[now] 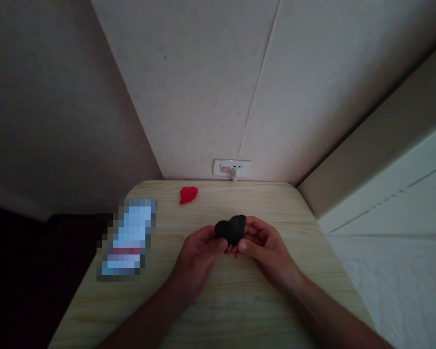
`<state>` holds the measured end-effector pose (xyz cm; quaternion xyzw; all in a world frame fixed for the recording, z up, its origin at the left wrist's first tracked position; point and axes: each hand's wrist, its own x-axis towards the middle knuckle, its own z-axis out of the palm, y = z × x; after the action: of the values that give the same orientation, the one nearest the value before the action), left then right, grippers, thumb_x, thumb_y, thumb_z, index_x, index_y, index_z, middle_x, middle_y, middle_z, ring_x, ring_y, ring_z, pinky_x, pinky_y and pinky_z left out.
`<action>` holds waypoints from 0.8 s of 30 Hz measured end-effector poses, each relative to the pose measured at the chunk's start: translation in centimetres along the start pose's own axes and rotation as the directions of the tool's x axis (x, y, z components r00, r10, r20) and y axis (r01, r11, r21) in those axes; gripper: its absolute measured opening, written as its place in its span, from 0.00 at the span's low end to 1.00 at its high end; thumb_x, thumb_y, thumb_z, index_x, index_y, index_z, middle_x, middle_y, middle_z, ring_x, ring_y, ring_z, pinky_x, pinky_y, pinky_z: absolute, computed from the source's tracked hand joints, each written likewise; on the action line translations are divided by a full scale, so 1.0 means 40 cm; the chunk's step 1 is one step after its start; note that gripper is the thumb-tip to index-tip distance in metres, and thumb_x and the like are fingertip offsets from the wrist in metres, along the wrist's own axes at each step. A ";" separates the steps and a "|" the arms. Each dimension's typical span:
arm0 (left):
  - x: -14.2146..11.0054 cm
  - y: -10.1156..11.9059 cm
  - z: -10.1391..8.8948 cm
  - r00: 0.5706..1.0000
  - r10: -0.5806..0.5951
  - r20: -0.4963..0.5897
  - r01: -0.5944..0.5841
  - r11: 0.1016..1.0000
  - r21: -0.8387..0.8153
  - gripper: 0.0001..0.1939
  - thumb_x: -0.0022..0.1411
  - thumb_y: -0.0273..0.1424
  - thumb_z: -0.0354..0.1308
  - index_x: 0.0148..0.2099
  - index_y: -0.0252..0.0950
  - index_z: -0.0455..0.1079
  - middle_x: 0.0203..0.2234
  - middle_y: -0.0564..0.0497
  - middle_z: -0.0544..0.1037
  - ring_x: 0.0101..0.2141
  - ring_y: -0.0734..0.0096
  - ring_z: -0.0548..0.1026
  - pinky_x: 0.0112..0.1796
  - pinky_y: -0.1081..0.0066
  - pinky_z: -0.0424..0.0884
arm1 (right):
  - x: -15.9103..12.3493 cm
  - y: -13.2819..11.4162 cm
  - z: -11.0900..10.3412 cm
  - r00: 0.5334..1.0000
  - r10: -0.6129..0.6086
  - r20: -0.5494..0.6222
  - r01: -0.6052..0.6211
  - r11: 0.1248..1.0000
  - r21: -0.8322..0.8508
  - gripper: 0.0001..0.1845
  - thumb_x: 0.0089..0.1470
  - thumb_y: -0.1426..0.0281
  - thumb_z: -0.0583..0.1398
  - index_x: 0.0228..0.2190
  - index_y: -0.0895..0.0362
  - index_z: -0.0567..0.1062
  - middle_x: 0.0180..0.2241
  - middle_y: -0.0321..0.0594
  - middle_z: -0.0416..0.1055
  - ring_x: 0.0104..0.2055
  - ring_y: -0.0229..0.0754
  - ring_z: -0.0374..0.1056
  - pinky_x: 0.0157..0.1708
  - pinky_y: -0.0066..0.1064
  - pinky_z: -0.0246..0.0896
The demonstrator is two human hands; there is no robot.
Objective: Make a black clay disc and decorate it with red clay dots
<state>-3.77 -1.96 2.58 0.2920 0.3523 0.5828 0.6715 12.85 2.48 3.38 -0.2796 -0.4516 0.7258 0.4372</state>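
Forearms (148,310) in from bottom of frame. I read a two-handed hold: left hand (198,257), right hand (276,254), fingers closed on black piece (231,230), below centre, above counter (240,312). Red piece (188,195) farther left. Any shift calls for matched grips.

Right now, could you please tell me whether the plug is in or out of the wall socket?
In, as far as this view shows: the pale plug sits against the face of the wall socket.
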 end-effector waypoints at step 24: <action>0.001 0.010 0.004 0.986 -0.039 -0.165 0.027 0.997 -0.075 0.12 0.52 0.33 0.75 0.36 0.33 0.79 0.29 0.51 0.81 0.32 0.72 0.75 0.37 0.74 0.68 | -0.006 -0.004 -0.005 0.993 0.092 0.071 -0.090 0.995 -0.029 0.19 0.46 0.69 0.75 0.41 0.54 0.81 0.36 0.37 0.81 0.35 0.37 0.75 0.35 0.26 0.70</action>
<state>-3.87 -1.86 2.97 0.2122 0.3905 0.6061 0.6596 13.18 2.38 3.42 -0.2792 -0.4632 0.7487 0.3833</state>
